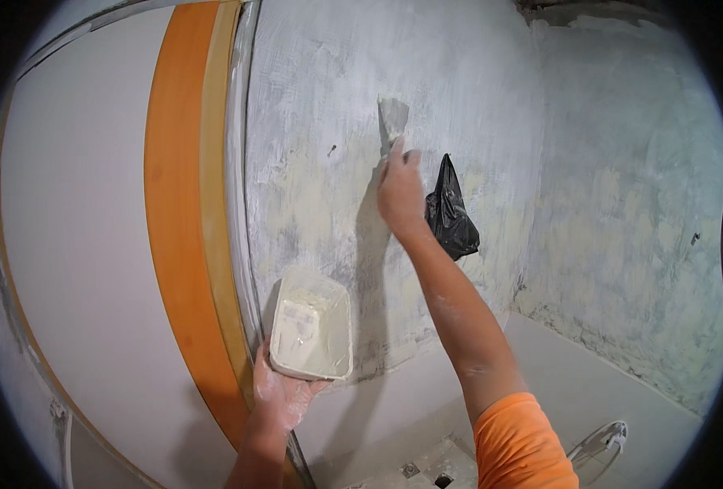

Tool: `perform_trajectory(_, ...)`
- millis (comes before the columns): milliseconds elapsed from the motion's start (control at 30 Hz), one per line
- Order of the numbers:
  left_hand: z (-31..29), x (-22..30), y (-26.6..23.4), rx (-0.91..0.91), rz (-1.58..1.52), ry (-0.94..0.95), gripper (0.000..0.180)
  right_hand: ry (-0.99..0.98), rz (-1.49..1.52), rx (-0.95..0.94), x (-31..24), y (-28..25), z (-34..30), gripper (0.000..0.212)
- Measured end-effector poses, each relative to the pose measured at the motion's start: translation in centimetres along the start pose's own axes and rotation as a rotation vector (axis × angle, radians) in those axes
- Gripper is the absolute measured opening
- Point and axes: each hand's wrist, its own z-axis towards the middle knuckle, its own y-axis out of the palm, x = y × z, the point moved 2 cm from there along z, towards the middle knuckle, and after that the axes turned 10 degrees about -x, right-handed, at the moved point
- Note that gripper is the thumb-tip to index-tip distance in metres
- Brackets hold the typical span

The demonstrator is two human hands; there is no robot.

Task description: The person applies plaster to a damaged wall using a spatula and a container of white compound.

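Note:
My right hand (401, 186) is raised against the wall, its fingers closed round the handle of a putty knife (393, 116). The knife's broad blade points up and lies at the patchy plastered wall (312, 73). Lower and to the left, my left hand (284, 395) grips a white plastic tub (339, 334) from below, at its near end. Pale putty (300, 330) coats the inside of the tub, which is tilted so its opening faces me. Most of the knife's handle is hidden in my right hand.
A black plastic bag (452, 220) hangs on the wall just right of my right wrist. To the left stands a white door panel (84, 204) beside an orange strip (178, 163). A second wall (622, 179) meets this one at right. A hose (606, 440) shows at the lower right.

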Motion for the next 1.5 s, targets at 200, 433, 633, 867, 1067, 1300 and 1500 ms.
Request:
perform_trajectory(200, 0.0, 0.4, -1.6, 0.019, -0.065, 0.036, 0.066, 0.093, -0.047, -0.226, 0.2, 1.1, -5.4, 0.058)
perform_trajectory(433, 1.3, -0.3, -1.3, -0.015, -0.093, -0.039, 0.068, -0.007, -0.111, -0.363, 7.1, 1.0, -17.3, 0.065)
perform_trajectory(633, 3.4, -0.7, 1.4, -0.103, -0.168, -0.131, 0.069, -0.219, -0.075, -0.191, 5.7, -5.2, -8.6, 0.063)
perform_trajectory(867, 4.9, 0.0, 3.6, -0.157, -0.148, -0.138, 0.071, -0.164, -0.209, -0.182, -0.3, -4.4, 2.8, 0.060)
perform_trajectory(1067, 4.6, 0.7, 2.0, -0.140, -0.168, -0.011, 0.064, -0.120, -0.204, -0.222, 4.3, 2.4, -9.0, 0.065)
perform_trajectory(1300, 3.8, 1.8, 2.2, -0.185, -0.274, -0.009, 0.061, -0.017, -0.288, -0.535, 9.0, -1.4, -23.6, 0.060)
perform_trajectory(1500, 4.1, 1.1, 2.8, -0.259, -0.396, -0.076, 0.069, -0.169, -0.191, -0.197, 6.6, -6.5, -11.3, 0.055)
